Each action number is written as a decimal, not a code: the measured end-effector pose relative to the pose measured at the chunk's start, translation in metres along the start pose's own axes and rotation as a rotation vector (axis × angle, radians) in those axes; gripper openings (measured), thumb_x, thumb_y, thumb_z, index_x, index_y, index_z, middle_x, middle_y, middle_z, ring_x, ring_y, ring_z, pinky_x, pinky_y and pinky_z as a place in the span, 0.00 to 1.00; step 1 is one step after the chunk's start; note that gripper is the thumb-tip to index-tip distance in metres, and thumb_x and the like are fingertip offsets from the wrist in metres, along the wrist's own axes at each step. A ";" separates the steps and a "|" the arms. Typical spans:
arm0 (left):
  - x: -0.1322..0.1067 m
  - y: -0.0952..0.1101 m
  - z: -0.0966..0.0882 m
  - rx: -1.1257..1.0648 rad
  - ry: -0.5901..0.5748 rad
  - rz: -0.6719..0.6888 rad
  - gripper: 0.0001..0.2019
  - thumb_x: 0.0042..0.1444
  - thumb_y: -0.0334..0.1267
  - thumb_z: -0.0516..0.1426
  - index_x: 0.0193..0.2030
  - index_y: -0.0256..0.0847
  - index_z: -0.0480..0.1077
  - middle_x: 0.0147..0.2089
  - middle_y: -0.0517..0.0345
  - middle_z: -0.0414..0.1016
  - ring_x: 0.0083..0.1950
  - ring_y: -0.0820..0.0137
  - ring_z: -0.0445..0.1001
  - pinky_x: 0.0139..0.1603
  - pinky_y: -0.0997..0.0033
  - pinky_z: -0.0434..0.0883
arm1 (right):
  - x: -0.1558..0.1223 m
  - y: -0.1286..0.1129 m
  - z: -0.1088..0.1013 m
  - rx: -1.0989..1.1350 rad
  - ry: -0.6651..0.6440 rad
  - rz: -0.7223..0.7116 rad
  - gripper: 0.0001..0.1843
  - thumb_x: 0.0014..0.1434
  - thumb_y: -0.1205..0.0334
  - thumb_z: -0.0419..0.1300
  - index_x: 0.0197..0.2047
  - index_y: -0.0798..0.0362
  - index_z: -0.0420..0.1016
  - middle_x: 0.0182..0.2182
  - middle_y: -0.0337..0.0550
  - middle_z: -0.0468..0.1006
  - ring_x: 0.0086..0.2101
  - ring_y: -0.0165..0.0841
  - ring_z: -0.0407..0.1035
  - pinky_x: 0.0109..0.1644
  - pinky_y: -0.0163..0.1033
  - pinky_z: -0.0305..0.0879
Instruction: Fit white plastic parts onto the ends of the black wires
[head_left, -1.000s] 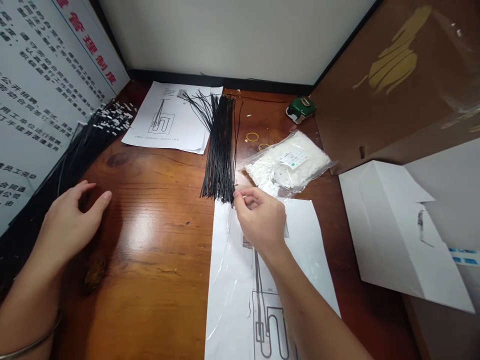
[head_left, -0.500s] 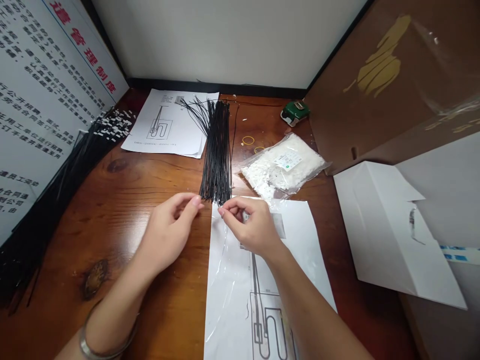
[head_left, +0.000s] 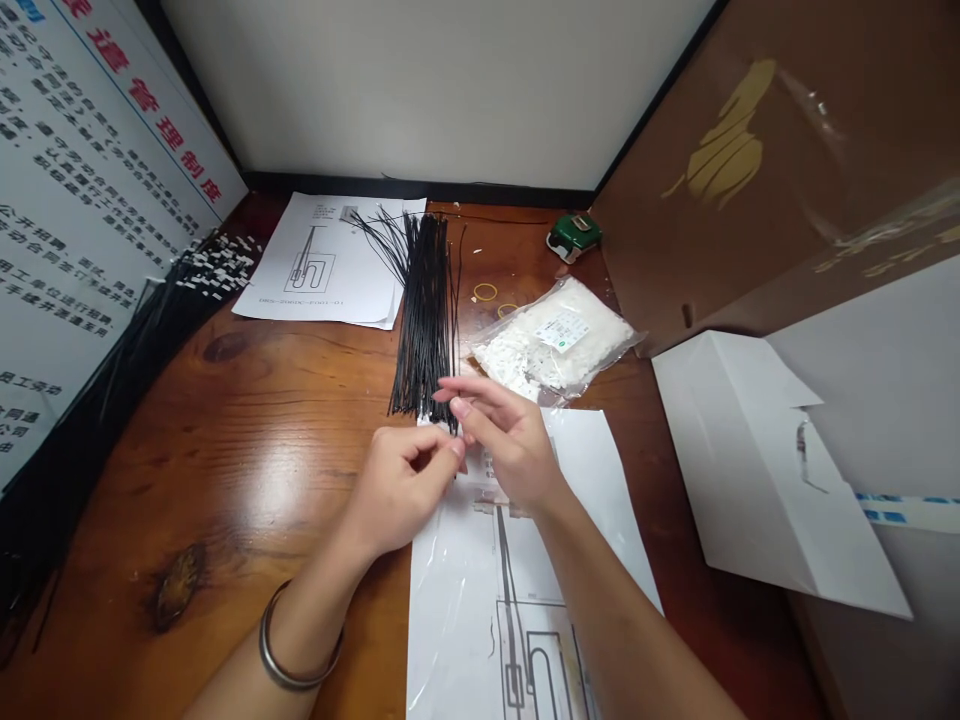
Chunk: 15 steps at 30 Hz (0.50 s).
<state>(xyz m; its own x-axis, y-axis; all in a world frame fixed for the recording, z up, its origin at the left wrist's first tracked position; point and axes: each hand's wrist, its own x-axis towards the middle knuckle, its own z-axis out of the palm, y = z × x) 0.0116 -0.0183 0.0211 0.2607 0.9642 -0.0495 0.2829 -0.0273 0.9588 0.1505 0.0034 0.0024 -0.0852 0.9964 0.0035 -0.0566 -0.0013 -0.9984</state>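
My left hand and my right hand meet at the near end of a bundle of thin black wires lying on the wooden table. The left thumb and forefinger pinch together at a wire end; what they hold is too small to name. My right hand's fingers are stretched out over the wire tips, touching the left fingertips. Under both hands lies a drawing sheet in a clear sleeve. A clear bag of small white parts sits just right of the wires.
Another drawing sheet lies at the back left. Finished black wires with white ends lean along the left board. Yellow rubber bands, a green tape dispenser, a white folded box and brown cardboard stand to the right.
My left hand came from the table's left side across to the wire ends and closed into a pinch. My right hand shifted slightly left and opened its fingers over the tips.
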 end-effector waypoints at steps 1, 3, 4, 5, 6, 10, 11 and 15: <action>-0.001 -0.001 -0.001 0.023 -0.045 0.013 0.16 0.58 0.39 0.54 0.20 0.40 0.69 0.17 0.63 0.64 0.21 0.74 0.60 0.24 0.73 0.57 | 0.001 0.000 -0.001 -0.009 -0.010 0.017 0.12 0.55 0.55 0.62 0.40 0.52 0.79 0.35 0.44 0.80 0.20 0.25 0.61 0.23 0.34 0.61; -0.003 -0.002 -0.003 0.057 -0.112 0.027 0.18 0.59 0.40 0.53 0.18 0.40 0.68 0.16 0.63 0.63 0.20 0.74 0.59 0.24 0.72 0.56 | 0.002 0.000 -0.005 -0.007 -0.016 0.021 0.11 0.55 0.55 0.62 0.36 0.52 0.81 0.31 0.44 0.81 0.20 0.25 0.60 0.24 0.35 0.63; -0.003 -0.003 -0.004 0.062 -0.124 0.028 0.20 0.60 0.41 0.53 0.17 0.40 0.67 0.16 0.62 0.63 0.20 0.74 0.59 0.24 0.72 0.56 | 0.003 -0.001 -0.008 0.007 -0.025 0.012 0.12 0.56 0.54 0.61 0.34 0.52 0.82 0.29 0.43 0.81 0.20 0.26 0.59 0.26 0.36 0.64; -0.003 -0.003 -0.004 0.054 -0.116 0.022 0.21 0.61 0.43 0.52 0.17 0.40 0.67 0.16 0.62 0.63 0.20 0.74 0.60 0.24 0.72 0.57 | 0.003 -0.002 -0.011 0.028 -0.052 0.003 0.13 0.57 0.54 0.60 0.34 0.52 0.82 0.27 0.42 0.80 0.20 0.26 0.60 0.27 0.37 0.65; -0.003 -0.003 -0.004 0.036 -0.093 0.007 0.22 0.62 0.45 0.51 0.18 0.40 0.67 0.16 0.61 0.64 0.21 0.73 0.62 0.25 0.71 0.58 | 0.004 -0.003 -0.014 0.050 -0.096 -0.001 0.14 0.58 0.53 0.58 0.33 0.52 0.82 0.24 0.41 0.79 0.20 0.27 0.60 0.29 0.38 0.65; -0.002 -0.005 -0.004 -0.062 0.053 -0.037 0.24 0.65 0.50 0.46 0.23 0.40 0.68 0.21 0.59 0.69 0.25 0.71 0.68 0.29 0.71 0.63 | 0.003 -0.007 -0.021 0.185 -0.375 0.041 0.13 0.59 0.55 0.58 0.36 0.50 0.83 0.25 0.41 0.79 0.27 0.32 0.70 0.34 0.41 0.69; -0.002 -0.005 -0.005 -0.077 0.061 -0.035 0.23 0.65 0.50 0.47 0.24 0.40 0.68 0.22 0.58 0.70 0.26 0.70 0.68 0.29 0.71 0.63 | 0.003 -0.008 -0.020 0.216 -0.422 0.056 0.12 0.59 0.55 0.59 0.38 0.50 0.82 0.27 0.40 0.79 0.29 0.33 0.72 0.36 0.42 0.70; -0.003 -0.005 -0.008 -0.145 -0.009 -0.061 0.19 0.61 0.49 0.54 0.26 0.38 0.70 0.24 0.57 0.73 0.23 0.73 0.64 0.25 0.72 0.61 | 0.001 -0.007 -0.012 0.230 -0.402 0.093 0.14 0.60 0.56 0.58 0.46 0.49 0.79 0.34 0.41 0.81 0.26 0.29 0.70 0.32 0.39 0.70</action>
<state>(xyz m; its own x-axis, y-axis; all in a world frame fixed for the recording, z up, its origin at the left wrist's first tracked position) 0.0016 -0.0186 0.0184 0.2557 0.9604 -0.1108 0.1628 0.0702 0.9842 0.1632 0.0054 0.0086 -0.4764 0.8790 -0.0184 -0.2456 -0.1532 -0.9572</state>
